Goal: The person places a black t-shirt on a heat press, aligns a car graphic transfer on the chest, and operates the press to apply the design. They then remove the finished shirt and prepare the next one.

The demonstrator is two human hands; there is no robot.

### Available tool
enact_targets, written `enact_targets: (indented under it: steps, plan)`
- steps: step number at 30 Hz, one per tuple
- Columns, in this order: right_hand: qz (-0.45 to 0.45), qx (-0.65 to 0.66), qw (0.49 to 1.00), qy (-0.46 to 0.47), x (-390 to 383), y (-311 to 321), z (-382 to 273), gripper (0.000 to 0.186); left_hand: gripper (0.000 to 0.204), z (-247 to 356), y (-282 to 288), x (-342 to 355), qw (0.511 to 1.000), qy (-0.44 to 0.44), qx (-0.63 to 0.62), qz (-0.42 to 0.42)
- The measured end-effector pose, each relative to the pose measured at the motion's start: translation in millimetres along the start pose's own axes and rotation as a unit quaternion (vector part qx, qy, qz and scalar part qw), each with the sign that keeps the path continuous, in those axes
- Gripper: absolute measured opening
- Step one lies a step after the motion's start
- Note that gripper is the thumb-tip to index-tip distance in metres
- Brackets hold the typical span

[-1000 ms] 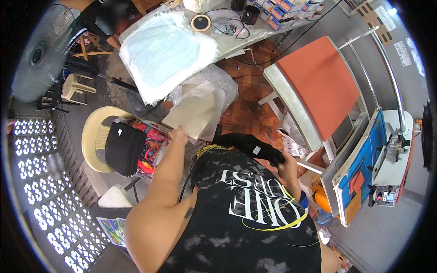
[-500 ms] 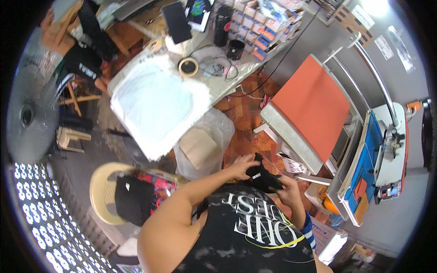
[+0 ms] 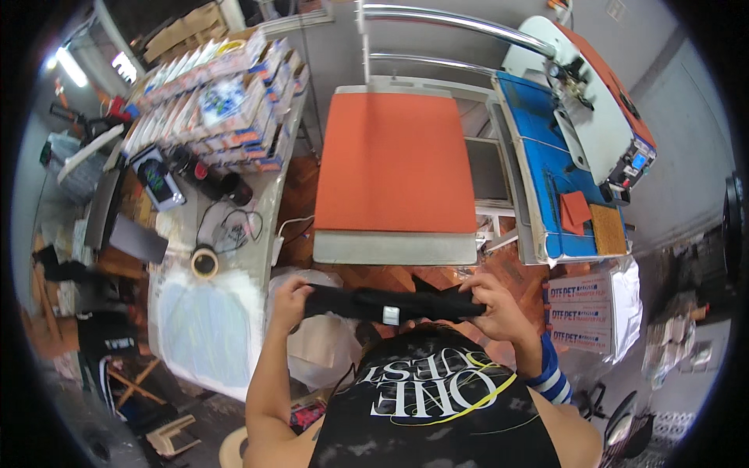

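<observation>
A black cloth garment (image 3: 351,302) is stretched sideways in front of my chest, bunched into a long band. A small white label (image 3: 391,315) shows at its middle. Its left end is pinched in my left hand (image 3: 289,299), and my right hand (image 3: 495,306) grips the right end with curled fingers. Just beyond the cloth lies the orange pad (image 3: 394,168) of a heat press, with a pale front edge; neither hand touches it. Which part of the garment each hand holds cannot be made out.
The press's white upper part (image 3: 577,101) and a blue board (image 3: 546,164) stand right of the pad. At left, a table carries stacked boxes (image 3: 234,117), a tape roll (image 3: 204,262) and white sheets (image 3: 211,327). Several cartons (image 3: 579,312) sit at right. Another person (image 3: 105,343) is far left.
My view and body have turned right, so the orange pad is now straight ahead. The bunched black garment has been pulled out wide, with my hands farther apart.
</observation>
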State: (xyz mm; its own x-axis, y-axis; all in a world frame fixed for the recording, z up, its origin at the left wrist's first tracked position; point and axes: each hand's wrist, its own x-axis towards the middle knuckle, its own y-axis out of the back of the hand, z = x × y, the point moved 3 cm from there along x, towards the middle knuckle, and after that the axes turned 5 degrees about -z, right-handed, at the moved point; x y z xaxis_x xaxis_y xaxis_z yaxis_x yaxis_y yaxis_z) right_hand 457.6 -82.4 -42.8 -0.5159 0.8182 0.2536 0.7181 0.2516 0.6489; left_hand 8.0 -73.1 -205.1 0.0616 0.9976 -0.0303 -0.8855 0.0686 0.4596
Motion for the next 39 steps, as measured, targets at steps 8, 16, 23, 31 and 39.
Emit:
enact_targets:
  steps: [8, 16, 23, 31, 39]
  plan:
    - [-0.029, 0.09, 0.983, -0.156, 26.1, 93.3, 36.6, 0.025, 0.055, 179.5, 42.2, 22.7, 0.983, -0.12, 0.133, 0.027]
    - [0.008, -0.054, 0.975, -0.216, 62.7, 133.4, 44.2, 0.023, 0.027, 203.0, 121.4, 74.4, 0.973, -0.104, 0.2, -0.04]
    - [0.185, 0.14, 0.905, -0.356, 36.7, 88.4, 75.9, 0.016, 0.014, 127.5, 145.3, 119.2, 0.982, -0.063, -0.161, -0.078]
    - [0.225, -0.131, 0.925, -0.277, 137.1, 206.9, 50.7, 0.019, 0.021, 200.7, 194.9, 215.9, 0.961, -0.195, 0.131, 0.149]
    - [0.206, -0.362, 0.906, -0.076, 260.0, 131.5, 159.7, 0.039, 0.039, 162.7, 97.6, 329.6, 0.889, -0.342, 0.181, 0.243]
